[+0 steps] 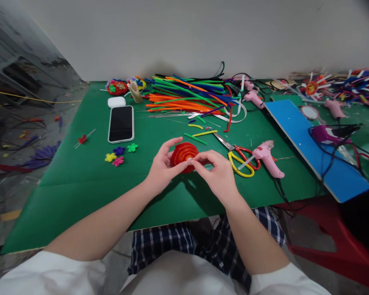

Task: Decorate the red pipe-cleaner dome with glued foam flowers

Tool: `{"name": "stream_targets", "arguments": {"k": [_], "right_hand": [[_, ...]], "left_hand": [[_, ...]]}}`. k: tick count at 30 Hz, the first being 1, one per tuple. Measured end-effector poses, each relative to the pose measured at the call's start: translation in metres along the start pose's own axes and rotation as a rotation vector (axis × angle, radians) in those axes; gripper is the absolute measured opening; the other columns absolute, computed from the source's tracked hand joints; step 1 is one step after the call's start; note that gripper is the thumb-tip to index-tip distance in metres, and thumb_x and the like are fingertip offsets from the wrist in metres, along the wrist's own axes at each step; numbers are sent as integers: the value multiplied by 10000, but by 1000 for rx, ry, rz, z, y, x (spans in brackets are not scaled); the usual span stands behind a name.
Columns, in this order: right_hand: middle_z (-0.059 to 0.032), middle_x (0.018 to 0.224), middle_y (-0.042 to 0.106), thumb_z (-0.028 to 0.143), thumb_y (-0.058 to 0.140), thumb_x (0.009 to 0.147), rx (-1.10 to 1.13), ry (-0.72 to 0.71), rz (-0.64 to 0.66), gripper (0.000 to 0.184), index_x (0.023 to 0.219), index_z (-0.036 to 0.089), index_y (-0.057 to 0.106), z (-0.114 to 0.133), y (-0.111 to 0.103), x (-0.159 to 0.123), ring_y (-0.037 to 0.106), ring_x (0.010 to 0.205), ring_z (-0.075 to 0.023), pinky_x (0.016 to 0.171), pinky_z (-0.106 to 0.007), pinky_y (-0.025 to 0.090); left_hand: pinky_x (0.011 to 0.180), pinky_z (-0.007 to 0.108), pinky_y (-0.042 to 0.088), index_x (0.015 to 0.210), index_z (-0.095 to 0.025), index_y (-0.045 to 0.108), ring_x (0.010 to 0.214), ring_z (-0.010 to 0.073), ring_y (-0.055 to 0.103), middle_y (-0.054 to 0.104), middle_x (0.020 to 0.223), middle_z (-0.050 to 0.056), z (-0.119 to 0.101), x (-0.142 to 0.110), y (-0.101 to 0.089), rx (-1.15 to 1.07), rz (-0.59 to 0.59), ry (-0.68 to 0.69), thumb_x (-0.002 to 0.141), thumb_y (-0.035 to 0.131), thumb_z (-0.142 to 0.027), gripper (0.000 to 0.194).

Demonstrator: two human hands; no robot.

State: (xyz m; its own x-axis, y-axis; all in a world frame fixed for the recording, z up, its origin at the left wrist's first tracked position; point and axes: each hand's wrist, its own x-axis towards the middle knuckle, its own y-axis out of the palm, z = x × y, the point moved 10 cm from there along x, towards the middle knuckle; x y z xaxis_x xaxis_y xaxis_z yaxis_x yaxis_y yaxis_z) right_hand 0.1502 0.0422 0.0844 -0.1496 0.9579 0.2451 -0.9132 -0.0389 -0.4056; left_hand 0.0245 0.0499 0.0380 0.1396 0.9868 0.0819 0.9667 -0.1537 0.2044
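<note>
Left hand (160,166) cupped a red-and-orange coiled piece (178,159) over the green tabletop (80,184), thumb across its front, fingers spread round its far side. Right hand (217,171) met it there, thumb and forefinger seemingly pinched on a small pale bit (190,160) at the centre (bead, nub or stem end, too small to say).

Doing this well called for a light cup, since a hard squeeze could have flattened the coils, and for steady pressure straight into the middle. The right wrist was best kept inward, as scissors (244,157) and a pink glue gun (267,159) lay near it.

Most of the left fingers were hidden behind the piece, as was its underside; whether it touched the tabletop could not be told. Heaped coloured stems (356,88) ran off the right edge.
</note>
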Motion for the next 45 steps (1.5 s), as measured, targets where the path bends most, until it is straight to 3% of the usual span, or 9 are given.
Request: {"name": "stream_targets", "arguments": {"k": [21,45], "right_hand": [[-10,728,615,217,546,787,-148,-49,-33,71,726,205,581,7,1,-3,572,685,-135,671,-262,473],[-22,729,613,229,516,810,-285,-80,-36,97,738,187,566,5,7,-5,557,692,-149,677,-277,445]], "left_hand": [[814,325,523,1159,-209,450,893,179,629,635,1003,63,-2,0,-1,89,-31,27,673,698,-247,547],[801,270,528,1107,-198,474,910,149,619,603,1103,65,-6,0,-2,190,-34,104,702,670,-222,450]]}}
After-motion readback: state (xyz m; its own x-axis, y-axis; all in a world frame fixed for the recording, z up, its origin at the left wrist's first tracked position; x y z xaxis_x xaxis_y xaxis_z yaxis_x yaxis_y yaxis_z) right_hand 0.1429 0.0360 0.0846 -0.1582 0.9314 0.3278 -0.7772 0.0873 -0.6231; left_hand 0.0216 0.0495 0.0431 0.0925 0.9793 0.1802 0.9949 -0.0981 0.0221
